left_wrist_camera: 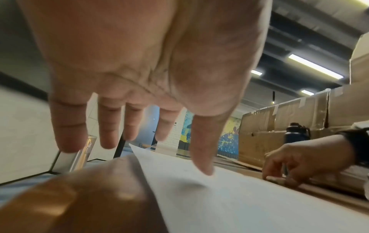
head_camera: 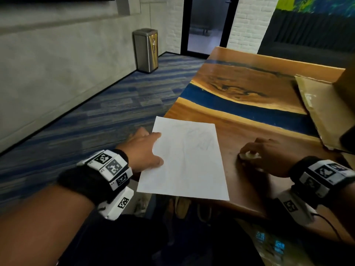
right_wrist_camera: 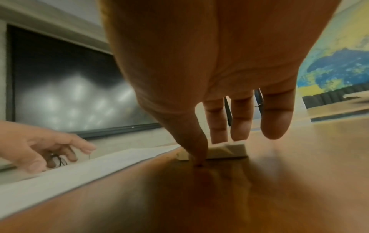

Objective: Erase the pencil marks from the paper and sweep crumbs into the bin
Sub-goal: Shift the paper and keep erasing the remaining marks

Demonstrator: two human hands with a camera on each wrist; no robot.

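Note:
A white sheet of paper (head_camera: 184,166) lies on the wooden table (head_camera: 249,89), and its left side hangs over the table's left edge. Faint pencil marks (head_camera: 199,139) show on its upper half. My left hand (head_camera: 151,148) rests at the sheet's left edge with its fingers fairly straight. Its thumb (left_wrist_camera: 201,149) presses down on the paper (left_wrist_camera: 239,205). To the right of the sheet, my right hand (head_camera: 265,152) grips a small white eraser (head_camera: 249,155) that lies on the bare wood. The thumb is on the near side of the eraser (right_wrist_camera: 225,151) and the fingers on the far side. No crumbs are visible.
A steel bin (head_camera: 146,50) stands on the carpet by the wall, well beyond the table's left edge. Flattened cardboard (head_camera: 322,112) covers the table's right side. A dark blue bottle (left_wrist_camera: 297,132) stands behind my right hand. A dark screen (right_wrist_camera: 69,86) hangs on the wall.

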